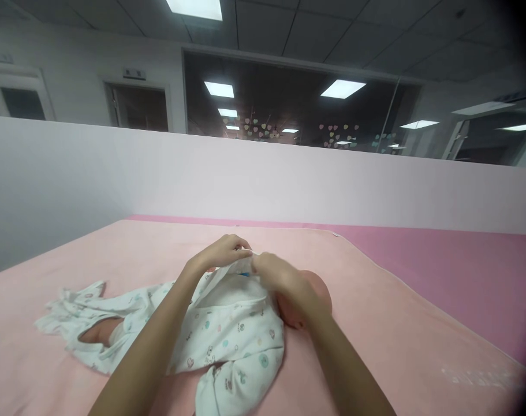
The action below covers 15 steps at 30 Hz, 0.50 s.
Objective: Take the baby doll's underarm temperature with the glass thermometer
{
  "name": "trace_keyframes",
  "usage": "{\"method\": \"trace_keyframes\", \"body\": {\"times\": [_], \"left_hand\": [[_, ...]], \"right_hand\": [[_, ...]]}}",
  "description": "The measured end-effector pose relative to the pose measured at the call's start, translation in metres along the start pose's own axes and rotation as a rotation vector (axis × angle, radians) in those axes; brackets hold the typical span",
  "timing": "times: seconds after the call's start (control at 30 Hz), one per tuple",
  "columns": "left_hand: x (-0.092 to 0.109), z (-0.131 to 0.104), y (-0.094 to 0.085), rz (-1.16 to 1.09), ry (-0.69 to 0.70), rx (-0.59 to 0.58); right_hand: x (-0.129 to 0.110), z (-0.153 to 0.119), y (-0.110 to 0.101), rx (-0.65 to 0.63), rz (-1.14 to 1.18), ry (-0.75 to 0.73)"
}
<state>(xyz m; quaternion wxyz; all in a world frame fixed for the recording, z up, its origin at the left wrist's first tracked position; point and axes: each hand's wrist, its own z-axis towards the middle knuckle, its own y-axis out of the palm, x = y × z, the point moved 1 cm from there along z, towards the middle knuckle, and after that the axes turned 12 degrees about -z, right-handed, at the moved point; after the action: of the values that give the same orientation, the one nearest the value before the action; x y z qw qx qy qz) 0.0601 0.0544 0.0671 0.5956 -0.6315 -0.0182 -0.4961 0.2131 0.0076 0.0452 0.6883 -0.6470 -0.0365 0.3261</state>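
Observation:
A baby doll lies on its back in a white patterned onesie (237, 329), its bald head (319, 289) to the right and partly behind my right forearm. The front of the onesie is lifted at the chest, showing its pale inner side and a small blue patch. My left hand (223, 251) pinches the raised edge of the cloth. Close beside it, my right hand (273, 270) is closed at the same edge near the neck, a little blurred. At the left, a gap in the legs of the onesie shows the doll's bare leg (102, 332).
The doll lies on a pink sheet (375, 346). Behind it runs a low white partition (288, 185), with a darker pink surface (453, 266) at the right. Beyond stand a doorway (141, 107) and a large window with heart stickers.

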Motion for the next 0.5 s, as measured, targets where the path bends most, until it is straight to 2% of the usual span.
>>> {"method": "trace_keyframes", "body": {"times": [0.1,0.17,0.23,0.3,0.33,0.37,0.5], "left_hand": [[-0.003,-0.002,0.001,-0.016,-0.093,-0.088],[-0.002,-0.003,0.005,-0.046,-0.152,-0.241],[0.000,-0.005,0.008,-0.081,-0.174,-0.429],[0.006,-0.007,0.007,-0.102,-0.159,-0.517],[0.009,-0.009,0.004,-0.110,-0.135,-0.492],[0.013,-0.010,0.000,-0.114,-0.096,-0.405],[0.034,-0.019,-0.019,-0.300,0.113,0.076]], "right_hand": [[0.009,-0.030,-0.043,0.047,-0.037,0.046],[0.020,-0.048,-0.068,0.112,0.004,0.017],[0.035,-0.060,-0.085,0.156,0.106,0.000],[0.048,-0.064,-0.092,0.201,0.231,-0.013],[0.054,-0.064,-0.093,0.236,0.293,-0.023],[0.057,-0.062,-0.094,0.280,0.351,-0.035],[0.051,-0.048,-0.088,0.421,0.530,-0.108]]}}
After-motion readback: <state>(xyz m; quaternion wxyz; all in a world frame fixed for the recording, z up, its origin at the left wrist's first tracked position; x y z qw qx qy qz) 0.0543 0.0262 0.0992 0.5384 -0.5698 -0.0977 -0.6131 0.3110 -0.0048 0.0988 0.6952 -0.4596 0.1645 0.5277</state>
